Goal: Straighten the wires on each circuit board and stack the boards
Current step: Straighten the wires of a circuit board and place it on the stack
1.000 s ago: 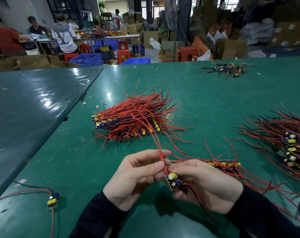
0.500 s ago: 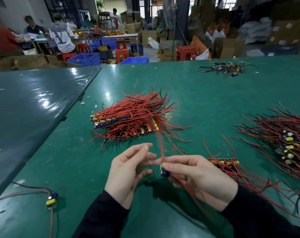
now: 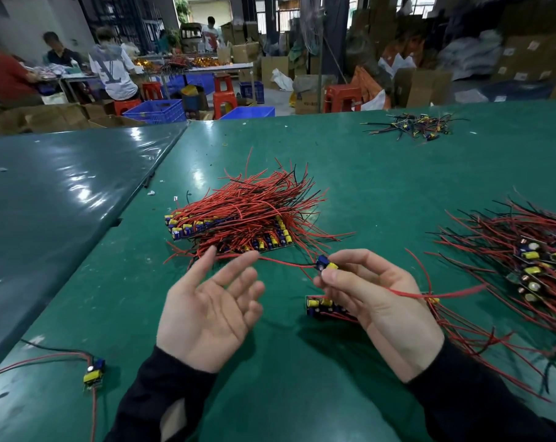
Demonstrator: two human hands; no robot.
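- At the far left of our green table (image 3: 350,173) a lone board (image 3: 94,374) lies with its red and black leads trailing off the near-left edge, well apart from both hands.
- Our left hand (image 3: 208,311) is palm up, fingers straight and spread, gripping nothing. Its fingertips reach toward the end of a red wire (image 3: 283,262), and we cannot tell whether they touch it.
- Beyond that hand sits the finished stack (image 3: 235,224), its boards packed along the near and left sides and the wires fanning up and to the right.
- Our right hand (image 3: 375,301) pinches the circuit board (image 3: 326,264) between thumb and fingers, raised above the table. Its wires run roughly left to right: one toward the left hand, another out past the right wrist. That axis is what the coming move turns on, we judge: the left hand is the nearer to the leftward wire's free end and would draw along it.
- Just below the right hand a short row of boards (image 3: 321,305) lies on the table, nearer than the big stack; we think the held board goes there.
- At far right waits the untidy pile (image 3: 531,253), and a smaller scatter (image 3: 412,125) lies far back.
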